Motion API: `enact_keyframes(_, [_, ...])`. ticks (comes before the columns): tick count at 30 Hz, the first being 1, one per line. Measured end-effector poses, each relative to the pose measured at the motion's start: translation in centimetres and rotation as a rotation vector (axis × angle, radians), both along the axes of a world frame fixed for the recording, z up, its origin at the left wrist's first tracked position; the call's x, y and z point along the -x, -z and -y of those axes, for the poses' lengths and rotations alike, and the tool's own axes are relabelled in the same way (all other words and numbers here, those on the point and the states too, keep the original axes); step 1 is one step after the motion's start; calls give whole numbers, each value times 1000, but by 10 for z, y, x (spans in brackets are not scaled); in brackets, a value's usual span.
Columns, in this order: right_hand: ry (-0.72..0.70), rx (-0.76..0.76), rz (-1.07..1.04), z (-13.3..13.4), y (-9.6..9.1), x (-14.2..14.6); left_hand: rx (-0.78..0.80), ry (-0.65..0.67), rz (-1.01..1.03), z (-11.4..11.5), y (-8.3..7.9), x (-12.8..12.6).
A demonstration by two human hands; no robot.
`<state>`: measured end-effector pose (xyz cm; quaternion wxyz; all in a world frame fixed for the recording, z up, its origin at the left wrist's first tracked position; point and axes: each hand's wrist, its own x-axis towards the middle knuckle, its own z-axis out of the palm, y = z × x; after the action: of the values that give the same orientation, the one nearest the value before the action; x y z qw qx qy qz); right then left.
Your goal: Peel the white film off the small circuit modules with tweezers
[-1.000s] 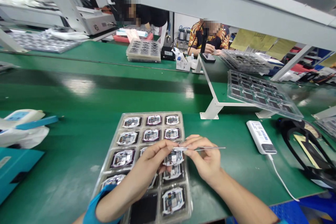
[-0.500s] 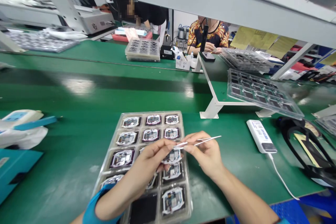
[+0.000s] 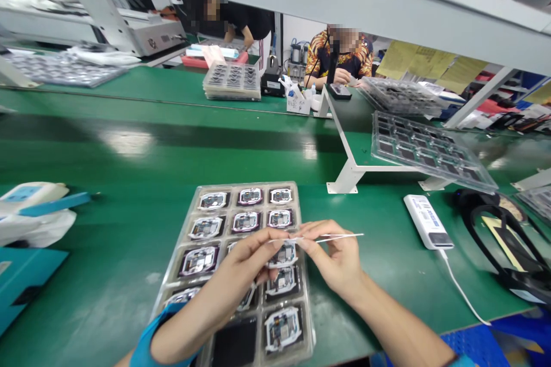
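Head view: right hand [image 3: 338,258] pinches tweezers [image 3: 340,235], tips brought to the pressed-together fingers of left hand [image 3: 245,264], held close over a tray [image 3: 247,184] of circuit boards [image 3: 245,221].

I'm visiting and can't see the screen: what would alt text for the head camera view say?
A person's left hand and right hand meet above a clear plastic tray of small circuit boards on a green workbench. The right hand holds slim tweezers, their tips reaching the left fingers.

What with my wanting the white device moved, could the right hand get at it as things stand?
Probably yes: the white device lies across the green bench from the right hand, nothing visibly between, though that hand holds tweezers.
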<state>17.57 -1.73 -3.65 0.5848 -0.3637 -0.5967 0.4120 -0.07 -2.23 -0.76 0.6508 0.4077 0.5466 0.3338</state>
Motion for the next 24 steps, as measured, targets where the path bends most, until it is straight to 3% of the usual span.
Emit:
enact_keyframes(5, [26, 56, -76, -1, 3, 1, -25, 41, 7, 0, -3, 0])
enact_keyframes(14, [35, -132, 47, 0, 0, 2, -46, 44, 4, -2, -3, -2])
enact_keyframes(20, [17, -100, -75, 0, 0, 5, -19, -10, 43, -4, -2, -3])
enact_keyframes(24, [27, -127, -62, -1, 0, 4, -55, 50, 26, -3, -8, -1])
